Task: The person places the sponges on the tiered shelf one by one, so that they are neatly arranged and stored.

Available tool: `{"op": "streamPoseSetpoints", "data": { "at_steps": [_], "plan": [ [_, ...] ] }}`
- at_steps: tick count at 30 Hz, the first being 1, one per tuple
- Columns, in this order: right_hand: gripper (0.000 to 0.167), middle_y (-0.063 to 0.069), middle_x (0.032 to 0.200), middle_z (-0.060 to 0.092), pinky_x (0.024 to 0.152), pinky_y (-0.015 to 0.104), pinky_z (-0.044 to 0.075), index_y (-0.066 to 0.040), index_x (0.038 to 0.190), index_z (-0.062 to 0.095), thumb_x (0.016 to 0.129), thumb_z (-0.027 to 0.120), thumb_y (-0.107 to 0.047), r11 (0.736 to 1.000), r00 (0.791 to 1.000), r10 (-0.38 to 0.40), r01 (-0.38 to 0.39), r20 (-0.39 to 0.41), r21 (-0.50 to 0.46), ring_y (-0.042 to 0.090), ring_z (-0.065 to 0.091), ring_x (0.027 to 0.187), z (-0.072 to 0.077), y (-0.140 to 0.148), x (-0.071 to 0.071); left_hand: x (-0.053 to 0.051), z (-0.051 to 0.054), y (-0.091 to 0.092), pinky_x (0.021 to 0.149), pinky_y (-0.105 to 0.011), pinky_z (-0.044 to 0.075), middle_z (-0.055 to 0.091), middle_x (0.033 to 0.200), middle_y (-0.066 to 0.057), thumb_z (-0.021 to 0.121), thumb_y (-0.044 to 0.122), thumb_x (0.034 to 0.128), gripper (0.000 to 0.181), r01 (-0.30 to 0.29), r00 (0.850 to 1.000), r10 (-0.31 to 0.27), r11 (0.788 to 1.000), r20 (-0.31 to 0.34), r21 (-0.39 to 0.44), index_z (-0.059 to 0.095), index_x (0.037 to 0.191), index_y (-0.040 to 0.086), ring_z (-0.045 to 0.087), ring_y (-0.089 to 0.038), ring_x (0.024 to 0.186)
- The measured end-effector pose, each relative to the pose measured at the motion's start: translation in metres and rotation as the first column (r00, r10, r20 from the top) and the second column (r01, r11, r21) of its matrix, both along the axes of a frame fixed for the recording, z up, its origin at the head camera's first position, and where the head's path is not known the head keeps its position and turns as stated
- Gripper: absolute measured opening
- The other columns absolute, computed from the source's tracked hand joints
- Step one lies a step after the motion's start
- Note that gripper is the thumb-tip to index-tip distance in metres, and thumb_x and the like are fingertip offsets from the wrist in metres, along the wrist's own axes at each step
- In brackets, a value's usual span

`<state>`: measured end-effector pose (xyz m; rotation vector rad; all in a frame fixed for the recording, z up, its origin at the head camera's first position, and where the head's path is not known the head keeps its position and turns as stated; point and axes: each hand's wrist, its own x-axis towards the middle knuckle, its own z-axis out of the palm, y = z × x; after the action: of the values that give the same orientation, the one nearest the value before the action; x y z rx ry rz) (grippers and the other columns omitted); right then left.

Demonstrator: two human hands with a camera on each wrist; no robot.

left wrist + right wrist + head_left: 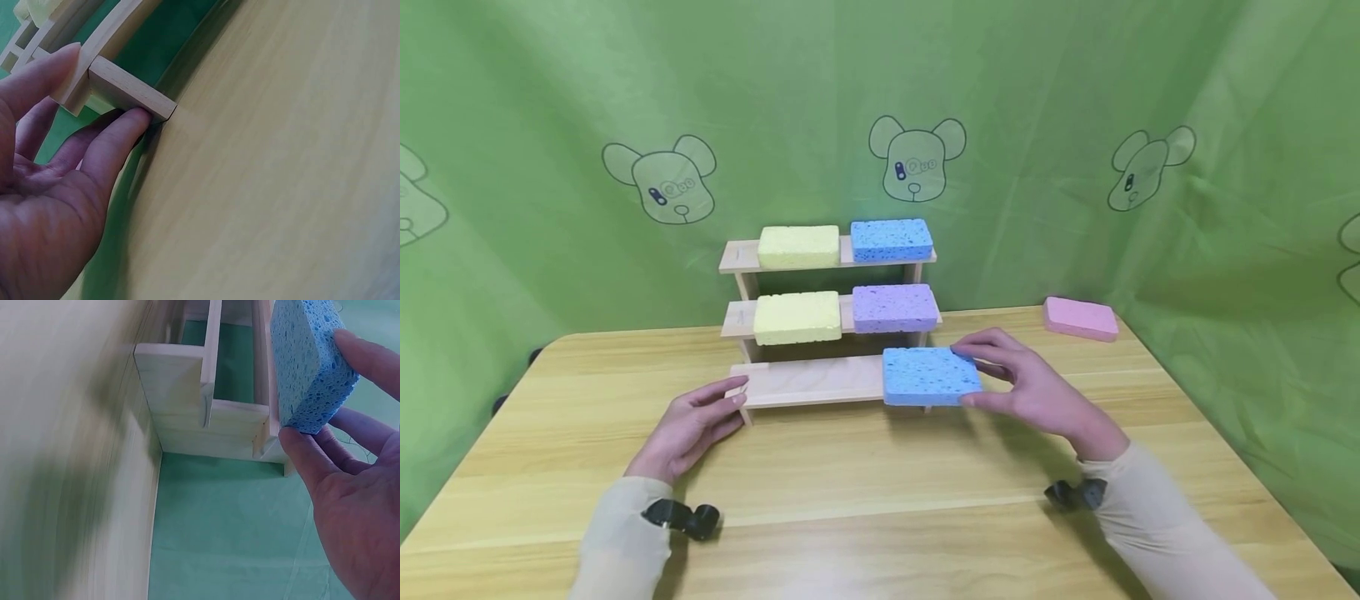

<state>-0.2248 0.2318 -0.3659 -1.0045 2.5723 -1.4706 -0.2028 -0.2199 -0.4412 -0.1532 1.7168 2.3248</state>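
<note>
While the left hand (pixel 694 423) pinches the low left end of the wooden rack (pixel 812 381), the lower blue sponge (pixel 928 375) is by the low right end, its long side going from 9 to 3 o'clock. I can't tell if it touches the wood. The right hand (pixel 1037 387), much the nearer one, grips it, with the sponge at its 9 o'clock. A pink sponge (pixel 1081 319) lies at that hand's 1 o'clock.
</note>
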Motion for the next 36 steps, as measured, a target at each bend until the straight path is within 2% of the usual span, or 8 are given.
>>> {"op": "streamPoseSetpoints", "data": {
  "at_steps": [13,20,26,36],
  "plan": [
    [0.055,0.008,0.132,0.049,0.109,0.045,0.038,0.001,0.131,0.058,0.081,0.081,-0.006,1.000,1.000,0.012,-0.012,0.019,0.006,0.027,0.048,0.124,-0.003,-0.011,0.000,0.001,0.000,0.000,0.102,-0.036,0.048,0.029,0.152,-0.022,0.068,0.001,0.0898,0.048,0.007,1.000,-0.007,1.000,0.001,0.003,0.055,0.136,0.002,0.060,-0.022,0.113],
    [0.057,0.008,0.132,0.050,0.109,0.045,0.039,0.002,0.132,0.058,0.081,0.082,-0.009,1.000,0.999,0.023,-0.023,0.026,0.002,0.027,0.049,0.125,-0.005,-0.016,0.000,0.001,0.001,-0.001,0.102,-0.035,0.048,0.029,0.152,-0.021,0.068,0.001,0.0897,0.044,0.006,1.000,-0.006,1.000,0.002,0.007,0.059,0.133,0.005,0.061,-0.021,0.111],
    [0.057,0.007,0.131,0.050,0.108,0.047,0.040,0.003,0.131,0.058,0.081,0.081,-0.008,0.999,0.999,0.048,-0.048,0.019,-0.009,0.026,0.049,0.124,-0.007,-0.024,0.000,0.000,0.001,-0.001,0.102,-0.036,0.048,0.028,0.153,-0.022,0.068,0.001,0.0905,0.049,0.015,1.000,-0.015,1.000,-0.007,-0.002,0.053,0.137,0.001,0.061,-0.021,0.112],
    [0.057,0.009,0.132,0.050,0.108,0.047,0.039,0.005,0.131,0.058,0.080,0.081,-0.005,0.999,0.999,0.048,-0.048,0.007,-0.018,0.029,0.049,0.125,-0.009,-0.029,0.000,-0.001,-0.001,0.000,0.101,-0.036,0.048,0.029,0.152,-0.021,0.067,0.000,0.0905,0.043,0.008,1.000,-0.008,1.000,-0.010,0.010,0.059,0.133,0.004,0.062,-0.021,0.111]
  ]
}}
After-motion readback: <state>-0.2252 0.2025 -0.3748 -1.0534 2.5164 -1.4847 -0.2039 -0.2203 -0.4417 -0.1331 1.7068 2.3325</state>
